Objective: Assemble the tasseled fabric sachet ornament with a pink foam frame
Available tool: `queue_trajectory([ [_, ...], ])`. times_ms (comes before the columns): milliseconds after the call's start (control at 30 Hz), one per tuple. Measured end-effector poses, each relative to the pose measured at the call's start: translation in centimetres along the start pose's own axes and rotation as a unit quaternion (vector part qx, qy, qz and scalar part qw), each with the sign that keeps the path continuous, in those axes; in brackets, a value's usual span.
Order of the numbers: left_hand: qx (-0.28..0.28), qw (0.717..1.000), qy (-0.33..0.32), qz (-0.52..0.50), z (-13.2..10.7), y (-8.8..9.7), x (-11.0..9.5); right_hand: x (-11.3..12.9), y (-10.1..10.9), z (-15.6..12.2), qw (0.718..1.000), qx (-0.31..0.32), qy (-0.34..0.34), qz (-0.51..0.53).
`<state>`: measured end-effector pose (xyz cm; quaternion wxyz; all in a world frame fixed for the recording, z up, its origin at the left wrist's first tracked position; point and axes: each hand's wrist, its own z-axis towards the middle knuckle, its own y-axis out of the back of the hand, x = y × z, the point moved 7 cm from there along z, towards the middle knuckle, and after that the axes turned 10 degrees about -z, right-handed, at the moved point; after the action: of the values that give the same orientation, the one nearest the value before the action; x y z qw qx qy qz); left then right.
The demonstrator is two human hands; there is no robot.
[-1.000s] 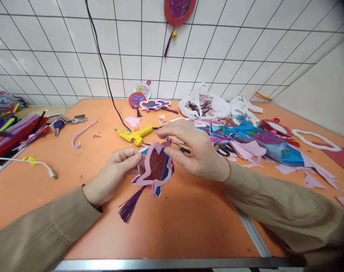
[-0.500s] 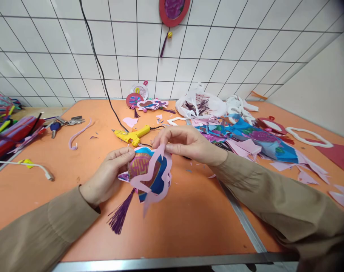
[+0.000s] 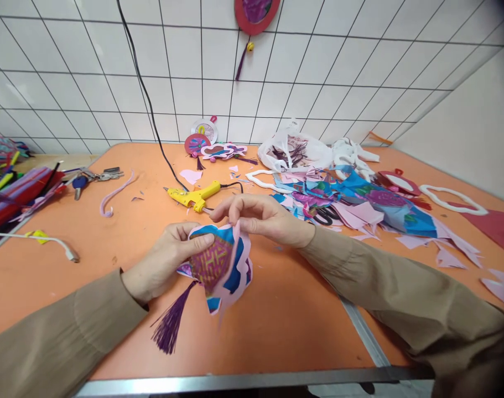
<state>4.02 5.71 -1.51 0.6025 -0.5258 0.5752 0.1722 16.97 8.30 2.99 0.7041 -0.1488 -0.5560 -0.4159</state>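
Note:
Both my hands hold a paper craft ornament (image 3: 218, 262) above the orange table (image 3: 276, 320). It has a pink scalloped frame, blue and purple patterned paper inside, and a dark purple tassel (image 3: 171, 323) hanging from its lower left. My left hand (image 3: 166, 260) pinches its left side with the thumb on the patterned face. The fingers of my right hand (image 3: 260, 215) pinch the upper edge of the pink frame, which is peeled away from the backing.
A yellow glue gun (image 3: 193, 196) with a black cable lies just behind my hands. Black scissors (image 3: 328, 214) and a heap of paper scraps (image 3: 372, 210) are to the right. Keys (image 3: 89, 177), pipe cleaners (image 3: 15, 193) and a white cable (image 3: 48, 240) lie left. Finished ornaments (image 3: 216, 150) rest by the tiled wall.
I have lifted the ornament off the table and tilted it. My right hand moved from lying over it to pinching and pulling the pink frame's top edge; the tassel now hangs lower.

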Motion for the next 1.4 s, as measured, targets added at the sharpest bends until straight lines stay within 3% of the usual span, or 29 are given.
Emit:
queue_trajectory([
  [200,-0.006,1.0,0.011,-0.001,0.0,0.0,-0.1,-0.4,0.0,0.0,0.994,0.013,0.036,0.102],
  [633,-0.002,1.0,0.019,-0.008,-0.1,-0.2,0.0,-1.4,-0.4,0.0,0.983,-0.004,-0.005,0.185],
  [900,-0.006,1.0,0.014,-0.007,-0.1,-0.1,-0.2,-1.5,0.0,0.1,0.983,-0.01,0.012,0.182],
  [1233,-0.009,1.0,0.013,0.004,0.0,-0.2,-0.1,-1.5,0.1,0.0,0.987,-0.024,-0.043,0.151],
  [1400,-0.013,1.0,0.025,0.007,-0.1,0.0,0.1,-1.3,0.0,0.1,0.988,-0.016,-0.014,0.155],
])
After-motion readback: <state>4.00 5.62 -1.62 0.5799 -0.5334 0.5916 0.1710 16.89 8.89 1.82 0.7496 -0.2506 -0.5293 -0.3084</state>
